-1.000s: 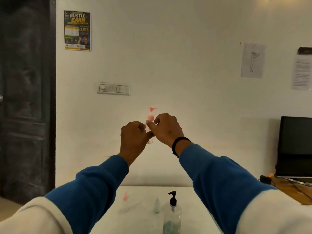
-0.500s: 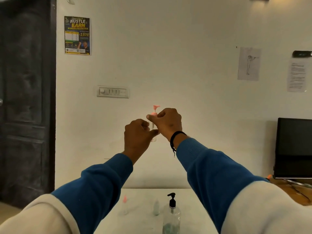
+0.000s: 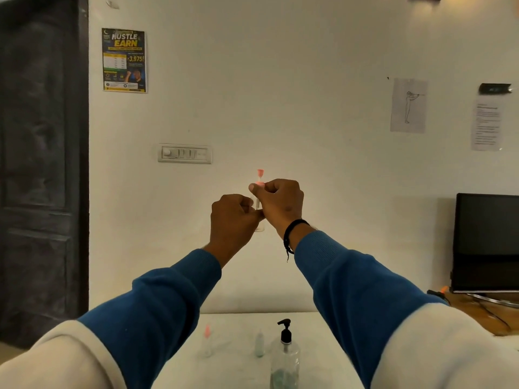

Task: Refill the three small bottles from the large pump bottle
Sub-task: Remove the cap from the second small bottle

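I hold a small clear bottle [image 3: 257, 203] with a pink cap [image 3: 260, 176] up in front of the wall. My left hand [image 3: 233, 220] grips its body. My right hand [image 3: 278, 204] pinches the pink cap at its top. On the white table [image 3: 238, 369] below stand a small bottle with a pink cap [image 3: 207, 342], a small capless bottle with greenish liquid [image 3: 259, 345], and the large clear pump bottle [image 3: 285, 357] with a black pump head. The held bottle's lower part is mostly hidden by my fingers.
A black monitor [image 3: 487, 242] stands on a wooden desk [image 3: 483, 313] at the right. A dark door [image 3: 39, 169] is at the left. A switch panel [image 3: 184, 153] and paper sheets hang on the white wall.
The view has tilted up slightly, so the table items sit lower in frame. My right fingers have shifted around the pink cap; both hands stay on the raised bottle.
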Demonstrator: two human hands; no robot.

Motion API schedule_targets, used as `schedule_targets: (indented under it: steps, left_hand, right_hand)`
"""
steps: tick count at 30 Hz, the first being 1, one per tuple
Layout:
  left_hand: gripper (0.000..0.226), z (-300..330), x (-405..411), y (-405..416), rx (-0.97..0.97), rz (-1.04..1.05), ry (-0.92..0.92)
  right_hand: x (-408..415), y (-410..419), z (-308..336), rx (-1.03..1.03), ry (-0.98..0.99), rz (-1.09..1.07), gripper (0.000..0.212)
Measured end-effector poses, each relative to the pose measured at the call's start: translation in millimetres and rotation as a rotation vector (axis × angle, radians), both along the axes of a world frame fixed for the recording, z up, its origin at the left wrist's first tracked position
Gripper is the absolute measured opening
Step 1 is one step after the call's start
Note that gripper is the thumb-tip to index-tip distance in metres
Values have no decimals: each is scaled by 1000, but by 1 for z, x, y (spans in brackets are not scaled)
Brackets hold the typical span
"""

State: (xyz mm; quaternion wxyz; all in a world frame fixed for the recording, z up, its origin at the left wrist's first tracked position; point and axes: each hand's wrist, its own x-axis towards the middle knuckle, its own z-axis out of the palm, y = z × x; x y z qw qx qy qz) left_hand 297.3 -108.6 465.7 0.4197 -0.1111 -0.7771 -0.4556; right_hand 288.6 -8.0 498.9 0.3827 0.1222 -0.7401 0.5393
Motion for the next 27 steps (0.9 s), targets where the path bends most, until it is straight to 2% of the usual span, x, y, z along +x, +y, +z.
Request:
schedule_targets:
  steps: [1, 4, 8, 11, 16, 22, 26, 27]
  left_hand:
    - [34, 0, -1, -1, 10, -5, 1]
    - [27, 0, 0, -3, 30, -12, -15]
    - [32, -1, 2, -3, 28, -5, 0]
    - [26, 1, 3, 3, 7, 25, 26]
    - [13, -1, 0, 12, -14, 49, 52]
    - [17, -1, -1, 12, 3, 30, 49]
    - [15, -2, -2, 12, -19, 44, 45]
    - [14, -3, -2, 12, -23, 44, 45]
  right_hand:
    - [1, 1, 0, 2, -10, 38, 26]
    - [2, 3, 1, 22, -58, 111, 31]
    - [-2, 2, 1, -38, -103, 162, 30]
    - [0, -2, -3, -124, -68, 116, 34]
    - [0, -8, -9, -187, 27, 47, 12]
    - [2, -3, -11, -159, 34, 60, 26]
    - [-2, -2, -11, -156, 51, 39, 14]
    - [-3, -3, -11, -160, 46, 34, 17]
